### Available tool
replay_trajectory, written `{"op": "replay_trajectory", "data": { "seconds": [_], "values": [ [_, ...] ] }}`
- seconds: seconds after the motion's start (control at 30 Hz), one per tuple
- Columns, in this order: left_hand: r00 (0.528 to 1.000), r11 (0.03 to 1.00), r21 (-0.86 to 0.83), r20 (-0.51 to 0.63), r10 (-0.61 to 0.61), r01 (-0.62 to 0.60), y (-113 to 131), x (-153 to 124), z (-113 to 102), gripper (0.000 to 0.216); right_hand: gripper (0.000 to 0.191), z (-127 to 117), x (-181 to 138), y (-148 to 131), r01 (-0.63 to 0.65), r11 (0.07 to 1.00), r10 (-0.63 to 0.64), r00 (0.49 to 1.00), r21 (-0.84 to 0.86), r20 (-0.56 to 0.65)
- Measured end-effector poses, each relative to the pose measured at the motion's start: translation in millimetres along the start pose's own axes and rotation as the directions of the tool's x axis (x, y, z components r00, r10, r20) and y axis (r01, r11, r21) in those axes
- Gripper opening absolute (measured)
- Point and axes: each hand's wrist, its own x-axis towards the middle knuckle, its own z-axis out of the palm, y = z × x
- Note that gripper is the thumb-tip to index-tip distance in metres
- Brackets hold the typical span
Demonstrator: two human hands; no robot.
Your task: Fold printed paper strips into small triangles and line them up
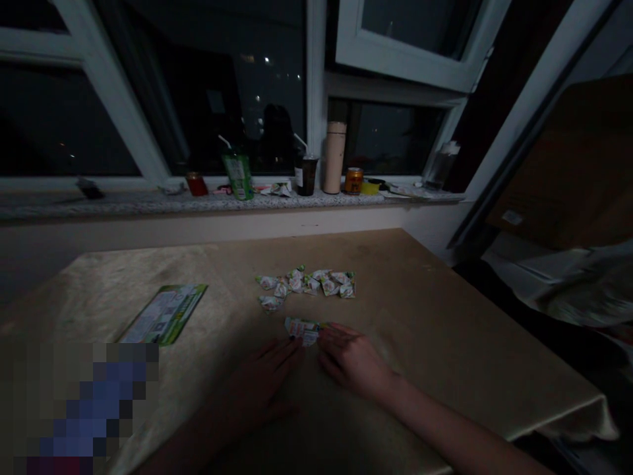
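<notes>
A small printed wrapper (302,331), white with green ends, lies on the cloth-covered table between my hands. My left hand (267,371) rests flat and open, with its fingertips at the wrapper's lower left edge. The fingers of my right hand (353,359) are bent together over the wrapper's right end and hold it. Whether anything is inside the wrapper is hidden. Just beyond, several small twisted white-and-green packets (311,284) sit in a loose cluster. A larger flat green-and-white bag (171,315) lies to the left.
A beige tablecloth (425,310) covers the table. On the windowsill (277,203) stand a green bottle (238,175), a dark cup with a straw (306,177), a pink flask (335,158) and jars. A pixelated patch covers the lower left. The room is dim.
</notes>
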Motion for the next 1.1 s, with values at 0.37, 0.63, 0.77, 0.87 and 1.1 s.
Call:
{"op": "replay_trajectory", "data": {
  "seconds": [0.37, 0.63, 0.77, 0.87, 1.1],
  "values": [
    [0.999, 1.000, 0.005, -0.038, -0.005, 0.005, 5, 3, -1, 0.069, 0.032, -3, 2, 8, -0.181, 0.979, 0.191, 0.975, 0.091, -0.114],
    [1.000, 0.999, 0.053, -0.002, -0.002, 0.002, 11, 5, -4, 0.066, 0.037, 5, 13, 16, -0.323, 0.945, 0.323, 0.946, -0.054, -0.016],
    [1.000, 0.999, 0.046, -0.013, -0.005, 0.006, 11, 6, -4, 0.067, 0.032, 7, 18, 17, -0.274, 0.962, 0.274, 0.962, -0.005, -0.014],
    [0.999, 0.999, 0.046, -0.035, -0.001, 0.002, 10, 6, -2, 0.070, 0.030, 8, 21, 18, -0.251, 0.967, 0.252, 0.967, 0.045, -0.024],
    [0.997, 0.998, 0.050, -0.051, 0.049, -0.046, 11, 4, -2, 0.071, 0.032, 14, 23, 21, -0.257, 0.946, 0.273, 0.960, 0.196, -0.061]
  ]
}}
